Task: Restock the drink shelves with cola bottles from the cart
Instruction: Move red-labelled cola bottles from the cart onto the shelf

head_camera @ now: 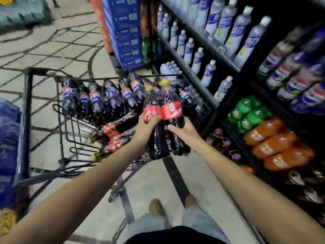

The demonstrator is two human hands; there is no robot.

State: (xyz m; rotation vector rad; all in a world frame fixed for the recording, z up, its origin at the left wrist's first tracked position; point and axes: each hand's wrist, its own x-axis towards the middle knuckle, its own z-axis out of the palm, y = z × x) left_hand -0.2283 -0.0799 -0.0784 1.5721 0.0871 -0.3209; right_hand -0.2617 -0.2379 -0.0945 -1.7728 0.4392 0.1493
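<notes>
My left hand (146,128) grips a dark cola bottle (152,110) with a red label and yellow cap, held upright over the cart's near right corner. Right beside it, touching, my right hand (182,130) grips a second red-label cola bottle (171,110). The black wire cart (28,106) stands on the floor to the left of the shelves. In the cart lie more red-label cola bottles (114,136) and a row of dark bottles with blue-and-red labels (98,97) along its far side. The drink shelves (197,74) rise on the right.
The shelves hold clear bottles with blue labels (226,30), blue-labelled dark bottles (299,81), green bottles (249,110) and orange bottles (274,143). Blue crates (126,32) are stacked past the cart. Blue packs (8,147) sit at the far left. My feet stand on the tiled floor (154,176).
</notes>
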